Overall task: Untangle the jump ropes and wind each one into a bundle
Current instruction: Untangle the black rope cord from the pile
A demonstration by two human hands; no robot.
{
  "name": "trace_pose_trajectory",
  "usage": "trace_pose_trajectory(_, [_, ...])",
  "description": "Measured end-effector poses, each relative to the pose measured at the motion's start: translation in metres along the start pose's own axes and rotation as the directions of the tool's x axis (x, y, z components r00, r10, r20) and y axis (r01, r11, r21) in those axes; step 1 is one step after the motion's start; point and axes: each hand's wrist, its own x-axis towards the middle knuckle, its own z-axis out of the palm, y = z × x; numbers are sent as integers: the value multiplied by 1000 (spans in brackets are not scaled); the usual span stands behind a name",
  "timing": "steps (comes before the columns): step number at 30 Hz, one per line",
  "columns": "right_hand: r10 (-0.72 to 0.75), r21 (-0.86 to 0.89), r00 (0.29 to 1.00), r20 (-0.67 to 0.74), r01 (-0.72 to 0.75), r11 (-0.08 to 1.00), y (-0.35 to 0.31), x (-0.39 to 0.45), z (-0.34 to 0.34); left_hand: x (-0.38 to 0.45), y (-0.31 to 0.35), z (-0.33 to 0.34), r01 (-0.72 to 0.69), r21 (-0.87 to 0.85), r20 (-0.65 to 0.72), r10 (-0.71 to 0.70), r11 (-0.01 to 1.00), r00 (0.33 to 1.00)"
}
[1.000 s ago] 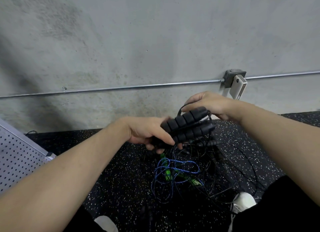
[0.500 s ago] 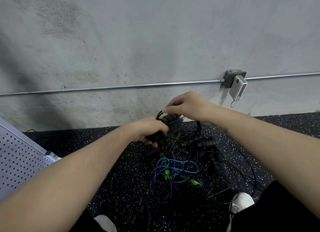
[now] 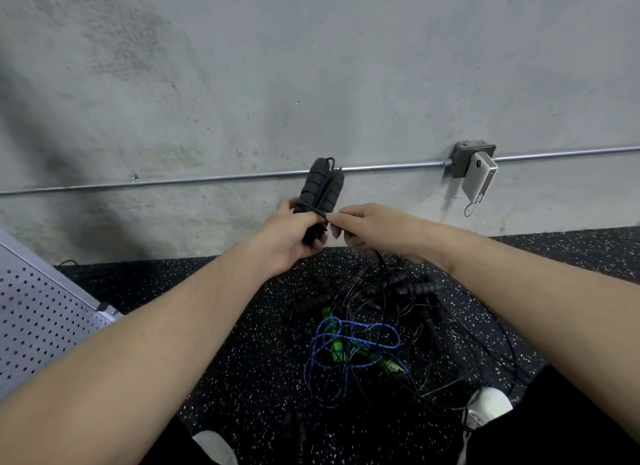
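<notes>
Head view: grey concrete wall (image 3: pixel 311 66) with a metal conduit (image 3: pixel 207 178), above black speckled floor (image 3: pixel 242 360) — tangled jump ropes (image 3: pixel 374 333) lie there. Left hand (image 3: pixel 287 239) grips two upright black handles (image 3: pixel 320 189); right hand (image 3: pixel 367 227) pinches their cord (image 3: pixel 320 214).

Your forearms are bare, with no sleeves, watch or jewellery showing, and so are your left hand (image 3: pixel 289 236) and right hand (image 3: pixel 372 227). You wear black shorts (image 3: pixel 540 426) and white shoes (image 3: pixel 490 407), one at each lower edge.
</notes>
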Motion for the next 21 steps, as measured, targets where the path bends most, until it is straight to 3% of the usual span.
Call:
trace_pose_trajectory(5, [70, 182, 997, 33, -75, 980, 6, -2, -9, -16, 11, -5, -11, -132, 197, 37, 991, 980])
trace_pose_trajectory(9, [-23, 397, 992, 125, -29, 918, 10, -6, -11, -26, 14, -9, 0, -187, 352, 67, 982, 934])
trace_pose_trajectory(12, [-56, 473, 993, 105, 0, 881, 10, -6, -10, -28, 16, -13, 27, -180, 430, 54, 983, 901])
trace_pose_trajectory(16, [-21, 541, 998, 66, -18, 841, 8, -2, -9, -28, 16, -10, 35, -263, 421, 82, 964, 903])
trace_pose_trajectory(21, [16, 540, 1000, -1, -13, 841, 9, 2, -8, -23, 9, 0, -53, -273, 206, 112, 961, 972])
